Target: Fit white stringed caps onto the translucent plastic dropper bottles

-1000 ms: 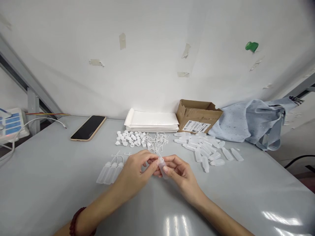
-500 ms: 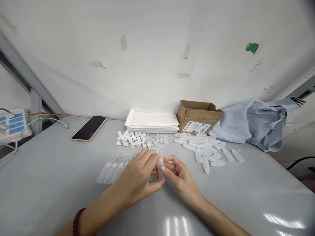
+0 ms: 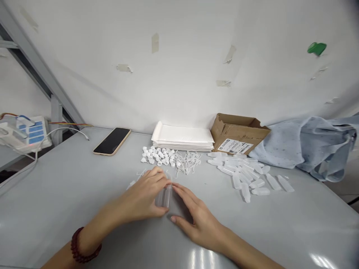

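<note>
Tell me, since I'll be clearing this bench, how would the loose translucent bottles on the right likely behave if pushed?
The loose bottles are probably light, as they look like thin, translucent plastic. They may slide readily, since the tabletop looks smooth and glossy. Pushing one could well shift others, because many lie touching or overlapping.

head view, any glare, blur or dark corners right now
Head view: bright glare streaks on the grey table at bottom centre and bottom right; head view: top right corner darkened; head view: fine print on the white label too soft to read.
</note>
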